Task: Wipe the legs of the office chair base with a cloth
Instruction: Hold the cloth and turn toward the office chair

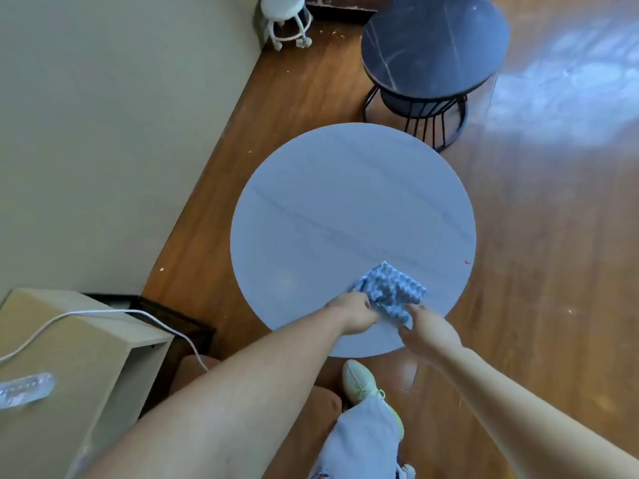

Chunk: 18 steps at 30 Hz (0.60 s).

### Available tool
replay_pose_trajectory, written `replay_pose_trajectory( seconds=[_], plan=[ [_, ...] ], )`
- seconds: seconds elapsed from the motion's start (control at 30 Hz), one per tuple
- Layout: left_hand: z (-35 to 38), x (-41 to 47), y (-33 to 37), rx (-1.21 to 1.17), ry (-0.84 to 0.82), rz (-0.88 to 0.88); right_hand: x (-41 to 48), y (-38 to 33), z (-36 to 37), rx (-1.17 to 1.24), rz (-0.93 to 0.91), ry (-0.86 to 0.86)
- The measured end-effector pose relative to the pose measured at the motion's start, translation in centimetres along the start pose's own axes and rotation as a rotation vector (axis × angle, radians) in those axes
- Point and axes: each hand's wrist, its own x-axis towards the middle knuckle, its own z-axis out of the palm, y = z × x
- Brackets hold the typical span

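A blue and white patterned cloth (pixel 390 292) lies bunched at the near edge of a round light grey table (pixel 345 202). My left hand (pixel 356 312) grips the cloth's left side and my right hand (pixel 427 331) grips its near right corner. Both hands hold it just above the tabletop. A small white stool on castor wheels (pixel 287 20) stands far off in the top left corner by the wall. No office chair base shows anywhere else in the view.
A dark round side table (pixel 432 46) with a black wire base stands beyond the grey table. A beige cabinet (pixel 52 357) with a white cable sits at the lower left. My shoe (pixel 359 382) rests on the wooden floor.
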Motion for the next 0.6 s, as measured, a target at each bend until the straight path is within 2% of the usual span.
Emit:
replay_pose_trajectory(
  seconds=[0.1, 0.23, 0.33, 0.37, 0.43, 0.6],
  plan=[
    [2.8, 3.6, 0.0, 0.017, 0.205, -0.03, 3.2, 1.8, 2.9, -0.025, -0.141, -0.002],
    [6.7, 7.3, -0.8, 0.066, 0.351, -0.039, 6.5, 3.4, 7.5, -0.284, -0.226, -0.084],
    [9.7, 8.3, -1.2, 0.13, 0.393, -0.012, 5.7, 5.3, 10.0, -0.33, -0.263, 0.061],
    [10.7, 8.0, -1.4, 0.153, 0.389, -0.006, 4.9, 5.8, 10.7, -0.257, -0.285, 0.13],
    [12.8, 7.0, -1.4, 0.197, 0.354, -0.001, 2.4, 7.0, 11.7, 0.041, -0.242, 0.243],
    [17.3, 3.4, 2.0, 0.309, 0.209, 0.095, -6.2, 13.2, 11.4, 0.919, 0.088, 0.43]
  ],
)
